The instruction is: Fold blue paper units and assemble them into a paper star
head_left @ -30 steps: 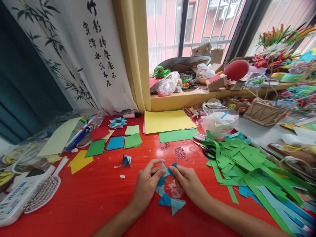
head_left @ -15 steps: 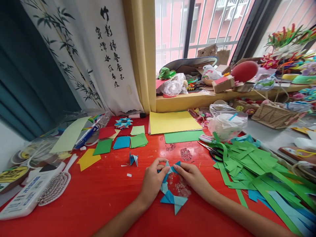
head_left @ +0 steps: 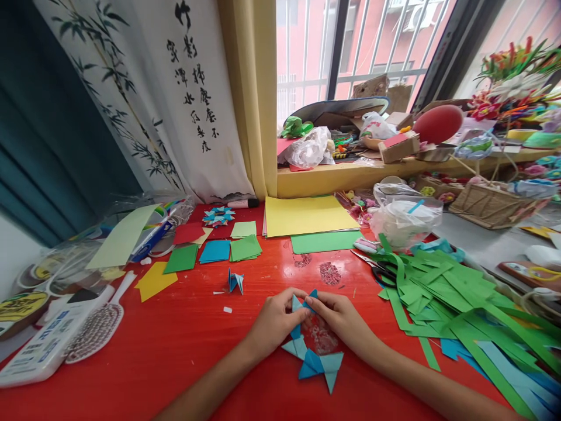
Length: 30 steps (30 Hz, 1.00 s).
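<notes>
Both my hands pinch the upper end of a curved chain of folded paper pieces [head_left: 310,362], dark and light blue, over the red table [head_left: 166,345]. My left hand [head_left: 276,320] grips a light blue piece near the top. Close against it, my right hand [head_left: 335,316] pinches a dark blue piece between thumb and fingers. The chain bends down in an open arc, its pointed lower end toward me. My fingers partly cover the upper pieces. A small folded blue piece [head_left: 235,281] stands apart to the left, and a finished-looking blue paper ring [head_left: 218,216] lies farther back.
Stacks of square paper [head_left: 214,251] lie back left, yellow sheets [head_left: 307,216] at the back. Black-handled scissors [head_left: 380,272] rest beside a heap of green paper strips [head_left: 456,298] on the right. A hairbrush [head_left: 100,324] and a white package [head_left: 52,339] lie left.
My hands have drawn closer together at the top of the chain. Its lower end has swung to the right and slightly toward me.
</notes>
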Each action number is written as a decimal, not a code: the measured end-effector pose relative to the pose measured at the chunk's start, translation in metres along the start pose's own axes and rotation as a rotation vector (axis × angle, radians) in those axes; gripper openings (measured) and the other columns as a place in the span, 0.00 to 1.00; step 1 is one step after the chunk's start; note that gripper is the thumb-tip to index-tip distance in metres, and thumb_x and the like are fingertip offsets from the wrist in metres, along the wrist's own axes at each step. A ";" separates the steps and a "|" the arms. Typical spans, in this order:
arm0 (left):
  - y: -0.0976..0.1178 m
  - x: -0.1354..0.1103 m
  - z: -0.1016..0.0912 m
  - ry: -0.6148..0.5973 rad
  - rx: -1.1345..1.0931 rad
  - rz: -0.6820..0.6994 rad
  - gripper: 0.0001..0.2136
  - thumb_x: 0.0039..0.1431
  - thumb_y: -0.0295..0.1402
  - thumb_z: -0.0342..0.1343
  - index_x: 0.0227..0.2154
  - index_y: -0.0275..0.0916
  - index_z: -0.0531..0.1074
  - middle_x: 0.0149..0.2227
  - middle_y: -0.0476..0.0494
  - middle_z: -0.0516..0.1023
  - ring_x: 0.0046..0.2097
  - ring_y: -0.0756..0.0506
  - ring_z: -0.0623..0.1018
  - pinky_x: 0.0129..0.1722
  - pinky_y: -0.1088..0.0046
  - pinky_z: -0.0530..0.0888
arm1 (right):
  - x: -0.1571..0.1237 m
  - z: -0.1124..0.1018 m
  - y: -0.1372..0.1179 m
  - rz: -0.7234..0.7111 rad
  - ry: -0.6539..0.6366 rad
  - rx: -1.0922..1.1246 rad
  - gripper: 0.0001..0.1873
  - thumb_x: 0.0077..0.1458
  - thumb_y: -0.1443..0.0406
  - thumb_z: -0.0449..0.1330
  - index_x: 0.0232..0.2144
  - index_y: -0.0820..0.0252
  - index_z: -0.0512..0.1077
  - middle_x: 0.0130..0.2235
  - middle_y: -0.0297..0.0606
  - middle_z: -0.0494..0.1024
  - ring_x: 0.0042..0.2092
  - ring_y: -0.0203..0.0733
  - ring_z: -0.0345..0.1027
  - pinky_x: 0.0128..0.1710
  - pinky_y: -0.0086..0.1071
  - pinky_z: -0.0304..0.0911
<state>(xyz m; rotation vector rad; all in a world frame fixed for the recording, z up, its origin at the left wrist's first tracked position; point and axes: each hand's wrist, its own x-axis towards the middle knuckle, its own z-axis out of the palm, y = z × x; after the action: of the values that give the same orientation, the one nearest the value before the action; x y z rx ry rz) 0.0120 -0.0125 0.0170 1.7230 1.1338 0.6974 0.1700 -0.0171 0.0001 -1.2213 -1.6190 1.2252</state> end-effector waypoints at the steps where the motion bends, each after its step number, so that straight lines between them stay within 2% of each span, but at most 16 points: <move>1: 0.003 0.000 -0.004 -0.016 0.111 0.019 0.12 0.52 0.38 0.50 0.37 0.39 0.68 0.20 0.53 0.66 0.24 0.51 0.69 0.21 0.79 0.60 | 0.001 -0.001 0.000 0.010 -0.022 -0.010 0.20 0.52 0.54 0.49 0.18 0.62 0.61 0.19 0.29 0.58 0.21 0.30 0.49 0.20 0.25 0.45; 3: 0.009 0.001 -0.018 0.003 0.337 0.066 0.12 0.56 0.40 0.45 0.35 0.40 0.68 0.22 0.52 0.69 0.26 0.51 0.70 0.24 0.78 0.61 | 0.002 -0.002 -0.001 0.046 -0.044 -0.029 0.20 0.52 0.53 0.49 0.18 0.62 0.59 0.17 0.28 0.56 0.20 0.29 0.49 0.19 0.24 0.45; 5: 0.015 0.002 -0.036 0.174 0.606 0.100 0.14 0.59 0.39 0.39 0.33 0.40 0.67 0.30 0.48 0.72 0.33 0.49 0.72 0.31 0.77 0.64 | 0.003 -0.003 -0.002 0.075 -0.060 -0.056 0.22 0.52 0.52 0.49 0.17 0.61 0.55 0.16 0.27 0.55 0.18 0.28 0.48 0.17 0.24 0.44; 7: 0.017 0.002 -0.054 0.351 0.903 -0.001 0.15 0.60 0.38 0.35 0.33 0.39 0.67 0.32 0.45 0.73 0.35 0.46 0.72 0.30 0.75 0.64 | 0.004 -0.003 -0.003 0.067 -0.085 -0.077 0.22 0.53 0.52 0.48 0.16 0.61 0.55 0.16 0.27 0.56 0.18 0.28 0.49 0.17 0.24 0.45; 10: 0.010 0.001 -0.072 0.394 1.221 -0.209 0.15 0.60 0.38 0.36 0.34 0.35 0.66 0.30 0.39 0.73 0.32 0.42 0.73 0.26 0.72 0.64 | 0.003 -0.003 -0.004 0.020 -0.095 -0.049 0.21 0.55 0.53 0.46 0.20 0.62 0.60 0.18 0.29 0.60 0.17 0.27 0.50 0.16 0.23 0.47; 12: 0.002 0.001 -0.076 0.380 1.307 -0.295 0.14 0.59 0.36 0.39 0.36 0.32 0.65 0.31 0.36 0.72 0.31 0.41 0.74 0.26 0.71 0.65 | 0.003 -0.002 -0.003 0.013 -0.077 0.010 0.18 0.56 0.54 0.45 0.30 0.62 0.65 0.21 0.29 0.63 0.17 0.27 0.51 0.16 0.23 0.48; 14: -0.003 0.001 -0.076 0.359 1.329 -0.307 0.12 0.58 0.34 0.40 0.37 0.32 0.64 0.33 0.34 0.72 0.31 0.40 0.74 0.27 0.71 0.65 | 0.002 -0.002 -0.002 0.023 -0.050 0.073 0.18 0.56 0.55 0.44 0.41 0.60 0.63 0.22 0.30 0.64 0.16 0.28 0.51 0.15 0.24 0.48; 17: -0.004 0.003 -0.073 0.319 1.264 -0.281 0.10 0.57 0.29 0.39 0.36 0.33 0.65 0.34 0.35 0.72 0.32 0.41 0.74 0.28 0.70 0.65 | 0.003 -0.002 0.000 0.023 -0.011 0.133 0.19 0.56 0.55 0.44 0.44 0.60 0.61 0.22 0.29 0.63 0.16 0.28 0.51 0.15 0.24 0.48; 19: 0.001 0.003 -0.072 0.301 1.141 -0.229 0.10 0.57 0.28 0.40 0.35 0.36 0.65 0.34 0.37 0.72 0.33 0.42 0.74 0.28 0.72 0.65 | 0.003 -0.003 0.000 0.012 0.003 0.152 0.19 0.56 0.56 0.45 0.44 0.61 0.61 0.23 0.29 0.64 0.17 0.28 0.51 0.16 0.24 0.49; 22: 0.012 0.003 -0.070 0.263 0.805 -0.060 0.09 0.57 0.31 0.42 0.35 0.39 0.65 0.34 0.44 0.73 0.34 0.45 0.73 0.29 0.74 0.64 | 0.004 -0.004 -0.001 0.006 0.000 0.172 0.18 0.56 0.56 0.45 0.44 0.61 0.61 0.22 0.29 0.63 0.16 0.27 0.51 0.16 0.24 0.48; 24: 0.019 0.000 -0.065 0.186 0.541 0.036 0.09 0.56 0.33 0.43 0.36 0.41 0.65 0.31 0.47 0.73 0.32 0.48 0.72 0.29 0.76 0.64 | 0.003 -0.004 -0.003 0.003 -0.007 0.168 0.18 0.55 0.56 0.47 0.43 0.61 0.62 0.22 0.28 0.61 0.16 0.27 0.51 0.15 0.23 0.48; 27: 0.027 -0.004 -0.055 0.068 0.274 0.099 0.10 0.56 0.35 0.44 0.39 0.41 0.65 0.28 0.50 0.71 0.28 0.50 0.70 0.27 0.78 0.65 | 0.002 -0.003 -0.006 -0.037 -0.051 0.144 0.20 0.52 0.56 0.52 0.45 0.59 0.61 0.24 0.29 0.63 0.17 0.26 0.53 0.16 0.23 0.50; 30: 0.029 -0.006 -0.044 0.000 0.125 0.134 0.12 0.55 0.33 0.46 0.42 0.41 0.65 0.34 0.47 0.71 0.32 0.50 0.70 0.28 0.79 0.66 | 0.000 -0.002 -0.006 -0.059 -0.133 0.113 0.20 0.51 0.56 0.54 0.44 0.60 0.63 0.25 0.30 0.66 0.18 0.26 0.54 0.16 0.22 0.51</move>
<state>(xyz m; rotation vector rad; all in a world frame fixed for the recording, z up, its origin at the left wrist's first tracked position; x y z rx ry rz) -0.0154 -0.0055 0.0618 1.9183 1.0896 0.7207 0.1705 -0.0168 0.0060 -1.0335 -1.6451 1.3659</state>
